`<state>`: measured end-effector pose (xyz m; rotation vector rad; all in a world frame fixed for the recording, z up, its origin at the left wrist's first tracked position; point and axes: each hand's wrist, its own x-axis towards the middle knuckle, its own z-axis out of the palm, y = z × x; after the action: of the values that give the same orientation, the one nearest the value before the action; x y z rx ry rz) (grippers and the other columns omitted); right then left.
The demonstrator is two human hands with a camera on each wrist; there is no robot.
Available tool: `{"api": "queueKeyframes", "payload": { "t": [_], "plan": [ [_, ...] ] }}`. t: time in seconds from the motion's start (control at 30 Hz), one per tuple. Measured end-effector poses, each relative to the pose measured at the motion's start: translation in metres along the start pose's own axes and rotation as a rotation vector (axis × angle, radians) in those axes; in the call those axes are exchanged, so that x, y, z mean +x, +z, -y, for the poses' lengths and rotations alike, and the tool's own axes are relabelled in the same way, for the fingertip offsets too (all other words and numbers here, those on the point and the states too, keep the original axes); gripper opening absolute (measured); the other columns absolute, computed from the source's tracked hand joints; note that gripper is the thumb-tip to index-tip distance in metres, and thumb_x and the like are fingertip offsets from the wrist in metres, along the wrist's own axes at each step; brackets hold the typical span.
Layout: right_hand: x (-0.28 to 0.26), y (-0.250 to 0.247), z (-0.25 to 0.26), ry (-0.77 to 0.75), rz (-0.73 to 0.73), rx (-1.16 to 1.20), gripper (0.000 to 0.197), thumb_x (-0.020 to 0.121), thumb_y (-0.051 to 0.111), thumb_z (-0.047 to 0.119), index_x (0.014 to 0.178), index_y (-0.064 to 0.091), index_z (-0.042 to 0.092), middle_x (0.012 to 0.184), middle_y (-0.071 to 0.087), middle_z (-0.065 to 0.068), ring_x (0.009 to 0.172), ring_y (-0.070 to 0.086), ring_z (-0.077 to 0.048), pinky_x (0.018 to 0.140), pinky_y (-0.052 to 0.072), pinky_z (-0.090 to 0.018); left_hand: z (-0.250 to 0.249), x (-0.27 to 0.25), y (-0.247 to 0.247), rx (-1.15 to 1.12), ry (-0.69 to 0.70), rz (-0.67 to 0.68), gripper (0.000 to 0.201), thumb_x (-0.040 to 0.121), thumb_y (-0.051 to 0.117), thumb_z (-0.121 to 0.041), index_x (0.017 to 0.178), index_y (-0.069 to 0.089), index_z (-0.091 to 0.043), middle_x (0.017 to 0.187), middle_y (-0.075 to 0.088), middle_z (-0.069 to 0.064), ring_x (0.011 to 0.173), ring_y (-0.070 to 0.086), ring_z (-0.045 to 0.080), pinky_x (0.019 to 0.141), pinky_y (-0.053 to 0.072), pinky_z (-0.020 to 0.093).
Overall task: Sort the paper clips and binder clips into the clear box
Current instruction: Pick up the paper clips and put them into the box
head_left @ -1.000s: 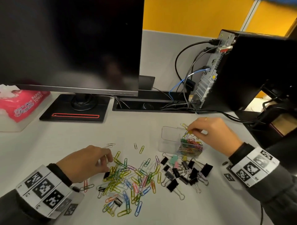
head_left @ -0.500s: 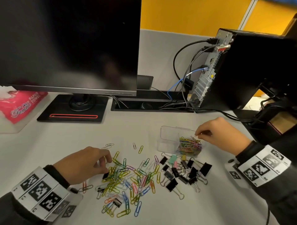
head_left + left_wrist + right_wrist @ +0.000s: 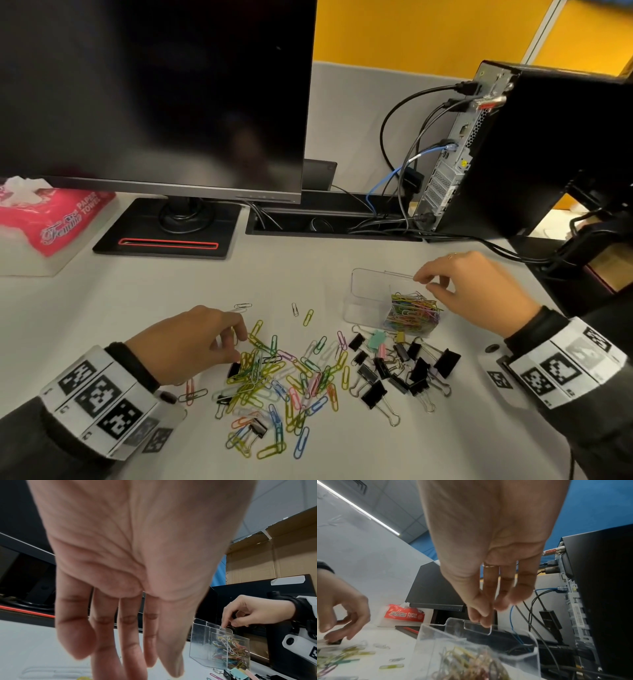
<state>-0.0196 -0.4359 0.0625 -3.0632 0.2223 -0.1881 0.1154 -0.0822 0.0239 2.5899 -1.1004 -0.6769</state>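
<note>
Paper clips (image 3: 281,373) lay scattered in a loose, tangled heap on the desk (image 3: 308,274) in front of the person, with a cluster of binder clips (image 3: 400,370) just to the right of them. Beyond the binder clips stood the clear box (image 3: 370,291), its right compartment already heaped with coloured clips and its left compartment looking empty.

At the box's far rim was the right hand (image 3: 476,291), thumb and forefinger pinched on a small tab of the clear plastic there, other fingers loosely curled. Over the near edge of the clip heap the left hand (image 3: 191,342) had its fingers bent down and its fingertips among the clips; from where I stood I could not tell whether it had closed on one.

To my eye the wire clips would be light, thin and slippery, and apt to hook into one another, so one lifted by its end loop might drag neighbours along. The binder clips looked stiffer and chunkier, best taken by the black body or the wire handles. The box seemed light and rigid, likely to slide if nudged, so steadying its rim made sense.
</note>
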Motion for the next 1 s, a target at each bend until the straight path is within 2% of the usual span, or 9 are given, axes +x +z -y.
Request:
{"api": "queueKeyframes", "payload": {
  "t": [0.13, 0.23, 0.37, 0.43, 0.57, 0.63, 0.77, 0.9, 1.0],
  "plan": [
    [-0.003, 0.004, 0.003, 0.08, 0.154, -0.097, 0.037, 0.085, 0.045, 0.009, 0.098, 0.069, 0.033, 0.099, 0.06, 0.006, 0.081, 0.059, -0.015, 0.073, 0.05, -0.029, 0.001, 0.0, 0.0, -0.001, 0.004, 0.0, 0.016, 0.088, 0.062, -0.037, 0.103, 0.057, -0.035, 0.085, 0.062, -0.016, 0.077, 0.058, 0.001, 0.069, 0.046, 0.015],
    [-0.002, 0.004, -0.002, 0.086, 0.07, -0.083, 0.035, 0.082, 0.043, 0.012, 0.091, 0.071, 0.032, 0.092, 0.063, 0.006, 0.081, 0.059, -0.015, 0.078, 0.053, -0.035, 0.001, 0.0, 0.0, -0.012, 0.002, -0.001, 0.017, 0.088, 0.062, -0.037, 0.104, 0.057, -0.034, 0.085, 0.062, -0.017, 0.077, 0.058, 0.001, 0.069, 0.046, 0.014],
    [-0.009, 0.002, 0.007, 0.144, 0.244, -0.165, 0.031, 0.088, 0.044, 0.017, 0.095, 0.07, 0.031, 0.096, 0.059, 0.005, 0.08, 0.058, -0.015, 0.073, 0.052, -0.03, 0.0, 0.0, -0.001, 0.003, -0.003, -0.01, 0.016, 0.089, 0.061, -0.036, 0.105, 0.057, -0.034, 0.088, 0.062, -0.016, 0.08, 0.058, 0.001, 0.073, 0.049, 0.018],
    [-0.009, 0.0, 0.012, 0.156, 0.183, -0.175, 0.029, 0.088, 0.044, 0.016, 0.093, 0.071, 0.027, 0.094, 0.06, 0.004, 0.079, 0.058, -0.016, 0.072, 0.053, -0.031, -0.001, 0.0, -0.001, 0.01, 0.0, -0.006, 0.017, 0.089, 0.061, -0.036, 0.105, 0.058, -0.033, 0.088, 0.062, -0.016, 0.081, 0.059, 0.002, 0.076, 0.05, 0.02],
    [-0.01, -0.002, 0.049, -0.013, -0.026, -0.058, 0.016, 0.087, 0.053, 0.015, 0.088, 0.068, 0.02, 0.085, 0.062, 0.006, 0.073, 0.054, -0.012, 0.065, 0.052, -0.029, -0.007, -0.003, 0.001, 0.074, -0.027, 0.026, 0.026, 0.082, 0.067, -0.045, 0.104, 0.056, -0.035, 0.089, 0.061, -0.017, 0.077, 0.055, 0.0, 0.07, 0.047, 0.021],
    [-0.014, 0.003, 0.081, -0.12, 0.071, 0.096, 0.019, 0.087, 0.06, 0.029, 0.106, 0.065, 0.025, 0.099, 0.061, 0.01, 0.081, 0.055, -0.005, 0.074, 0.053, -0.025, -0.009, -0.005, 0.004, 0.163, -0.051, 0.047, 0.035, 0.074, 0.07, -0.054, 0.1, 0.055, -0.035, 0.092, 0.059, -0.016, 0.075, 0.052, 0.0, 0.064, 0.041, 0.019],
    [-0.005, 0.032, 0.133, -0.236, 0.345, 0.284, 0.067, 0.077, 0.069, 0.051, 0.134, 0.049, 0.023, 0.126, 0.055, 0.008, 0.108, 0.053, -0.007, 0.092, 0.046, -0.022, -0.013, -0.005, 0.015, 0.254, -0.099, 0.044, 0.04, 0.069, 0.072, -0.055, 0.096, 0.055, -0.031, 0.091, 0.061, -0.015, 0.085, 0.056, 0.008, 0.065, 0.039, 0.023],
    [0.013, 0.057, 0.16, -0.289, 0.449, 0.234, 0.08, 0.072, 0.074, 0.051, 0.138, 0.045, 0.017, 0.128, 0.053, -0.002, 0.115, 0.049, -0.017, 0.094, 0.042, -0.028, -0.019, 0.001, 0.023, 0.255, -0.09, -0.031, 0.028, 0.075, 0.069, -0.048, 0.089, 0.053, -0.029, 0.089, 0.06, -0.01, 0.087, 0.058, 0.014, 0.066, 0.039, 0.028],
    [0.023, 0.068, 0.174, -0.342, 0.451, 0.253, 0.069, 0.068, 0.077, 0.049, 0.125, 0.055, 0.018, 0.114, 0.056, -0.003, 0.105, 0.051, -0.019, 0.089, 0.046, -0.035, -0.019, 0.002, 0.024, 0.204, -0.078, -0.034, 0.023, 0.075, 0.068, -0.044, 0.086, 0.055, -0.029, 0.086, 0.063, -0.009, 0.083, 0.06, 0.013, 0.067, 0.044, 0.029]
  ]
}}
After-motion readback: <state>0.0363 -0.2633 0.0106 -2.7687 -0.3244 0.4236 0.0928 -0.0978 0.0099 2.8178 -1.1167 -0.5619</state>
